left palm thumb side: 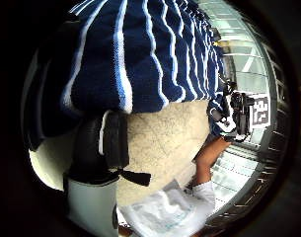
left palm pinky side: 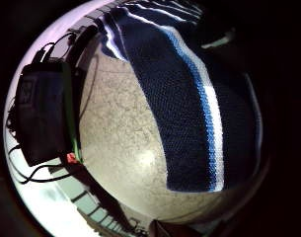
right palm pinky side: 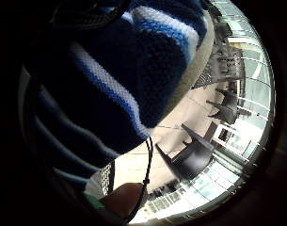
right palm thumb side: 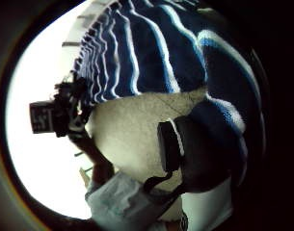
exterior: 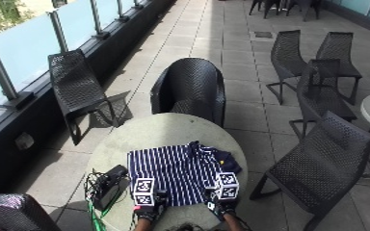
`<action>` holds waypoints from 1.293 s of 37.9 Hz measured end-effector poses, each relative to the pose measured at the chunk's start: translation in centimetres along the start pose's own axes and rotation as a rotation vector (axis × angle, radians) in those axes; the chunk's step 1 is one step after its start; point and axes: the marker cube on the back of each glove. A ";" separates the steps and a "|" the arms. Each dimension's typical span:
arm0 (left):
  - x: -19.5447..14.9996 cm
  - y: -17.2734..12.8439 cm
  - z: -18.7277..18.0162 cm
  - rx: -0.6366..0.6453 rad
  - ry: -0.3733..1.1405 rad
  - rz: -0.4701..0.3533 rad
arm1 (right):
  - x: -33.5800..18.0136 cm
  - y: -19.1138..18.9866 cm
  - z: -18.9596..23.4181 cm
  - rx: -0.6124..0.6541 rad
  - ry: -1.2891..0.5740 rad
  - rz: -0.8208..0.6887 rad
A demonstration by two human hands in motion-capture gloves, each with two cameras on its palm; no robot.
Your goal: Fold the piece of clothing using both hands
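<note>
A navy shirt with white stripes [exterior: 184,177] lies spread on the round tabletop [exterior: 148,136] in the lower middle of the frame, its collar toward the upper right. Both gloved hands sit at its near edge — the left hand [exterior: 148,210] at the lower left corner, the right hand [exterior: 221,207] at the lower right. The palm views show striped cloth close against each palm, so each hand appears to pinch the hem. A black box with cables [exterior: 109,185] rests on the tabletop just left of the shirt; dark chairs [exterior: 189,89] stand around.
</note>
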 end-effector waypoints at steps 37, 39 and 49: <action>-0.8 -2.8 -15.8 0.145 -0.027 -0.013 | -4.0 -5.1 -17.8 0.126 0.179 -0.092; -1.2 -5.7 -16.1 0.227 -0.051 -0.089 | -4.7 -7.1 -18.9 0.142 0.221 -0.035; -1.9 -12.0 -16.1 0.367 -0.185 -0.254 | -6.3 -14.2 -19.2 0.222 0.402 0.114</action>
